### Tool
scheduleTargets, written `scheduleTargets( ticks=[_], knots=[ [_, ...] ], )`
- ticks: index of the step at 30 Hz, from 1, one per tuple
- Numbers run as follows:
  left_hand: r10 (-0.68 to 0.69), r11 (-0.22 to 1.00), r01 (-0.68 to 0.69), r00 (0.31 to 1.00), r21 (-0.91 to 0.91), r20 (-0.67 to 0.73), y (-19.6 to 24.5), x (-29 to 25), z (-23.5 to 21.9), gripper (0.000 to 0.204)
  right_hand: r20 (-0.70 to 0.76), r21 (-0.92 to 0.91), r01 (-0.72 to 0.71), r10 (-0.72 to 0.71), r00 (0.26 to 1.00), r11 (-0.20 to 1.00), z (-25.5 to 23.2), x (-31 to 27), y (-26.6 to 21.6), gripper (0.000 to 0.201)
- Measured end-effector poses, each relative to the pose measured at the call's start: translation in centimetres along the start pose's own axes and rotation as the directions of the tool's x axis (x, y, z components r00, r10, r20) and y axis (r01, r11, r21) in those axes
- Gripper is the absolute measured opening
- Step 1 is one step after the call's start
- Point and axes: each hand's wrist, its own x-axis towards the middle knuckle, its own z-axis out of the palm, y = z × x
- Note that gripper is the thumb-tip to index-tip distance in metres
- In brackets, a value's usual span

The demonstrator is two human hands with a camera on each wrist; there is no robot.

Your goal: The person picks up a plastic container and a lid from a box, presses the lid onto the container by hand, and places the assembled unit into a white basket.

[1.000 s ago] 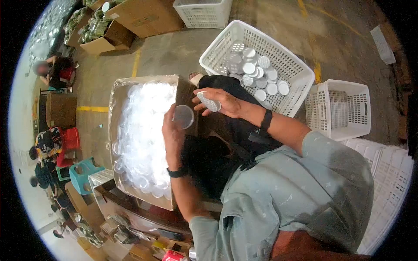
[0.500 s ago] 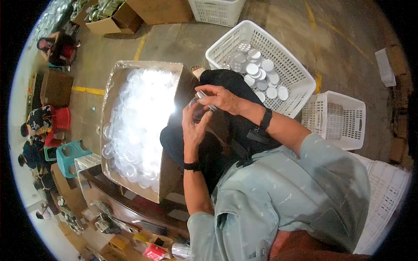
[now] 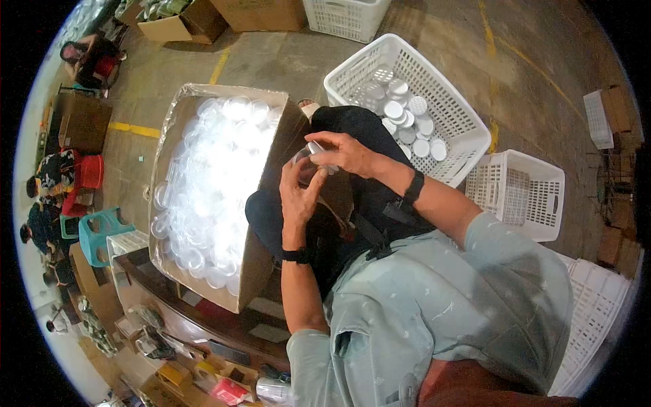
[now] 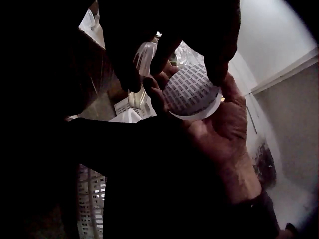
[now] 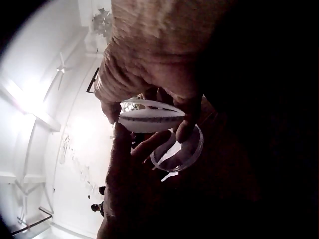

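In the head view my left hand [image 3: 300,200] and right hand [image 3: 352,157] meet over my lap. Right fingers and thumb hold a white round lid [image 5: 149,119] by its edges, seen side-on with a thin white disc edge above it. Rows of small print cover the face of the lid [image 4: 192,92] in the left wrist view. My left hand holds a clear round plastic container [image 5: 194,158], and its thumb comes up to the lid's edge. Much of the left hand is in dark shadow in its own wrist view.
A cardboard box [image 3: 261,224] full of clear plastic containers [image 3: 196,203] stands at left. White lids [image 3: 407,119] lie in a white basket [image 3: 441,64] at upper right, with another white basket [image 3: 553,197] beyond. People sit at far left near a teal stool [image 3: 102,234].
My left hand came from the box's edge to the right hand, bringing the clear container. The right hand turned the lid edge-on. Over the last half second the hands barely moved.
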Motion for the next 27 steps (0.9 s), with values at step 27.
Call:
scheduleTargets(
  ticks=[27],
  knots=[
    [-0.208, 0.958, 0.171, 0.967, -0.23, -0.148, 0.2, 0.0, -1.0, 0.029, 0.037, -0.365, 0.323, -0.333, 0.942, 0.873, -0.3, -1.4, 0.4, 0.066]
  ],
)
